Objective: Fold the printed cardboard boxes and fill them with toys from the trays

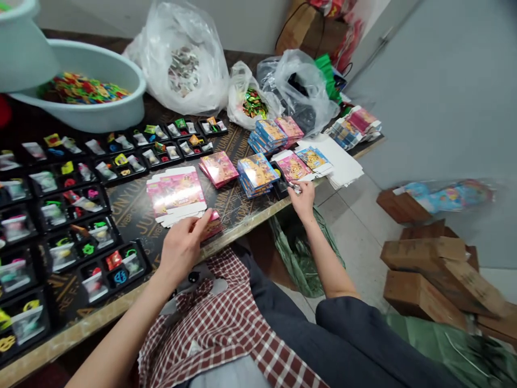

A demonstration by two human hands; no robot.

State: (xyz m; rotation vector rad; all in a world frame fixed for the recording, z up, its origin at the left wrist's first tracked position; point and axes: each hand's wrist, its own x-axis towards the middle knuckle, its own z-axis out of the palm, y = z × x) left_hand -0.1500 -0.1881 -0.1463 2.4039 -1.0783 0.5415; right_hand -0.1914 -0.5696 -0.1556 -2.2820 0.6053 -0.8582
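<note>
At about seven o'clock of the view, the left hand [181,249] curls its fingers [204,220] loosely closed on a small pink box [211,225] at the table edge [250,214], thumb and fingertips pinching its near end. The box is glossy pink, lying flat just below a stack of flat pink cartons [176,195]. Toward three o'clock from it, the right hand [302,198] has its fingers bent, pinching a small clear packet [294,187] beside a black tray [280,186].

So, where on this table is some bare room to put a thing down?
Bare dark tabletop shows between the black trays and the flat pink boxes, and behind the pink stack. The tray side and the bags are crowded.
</note>
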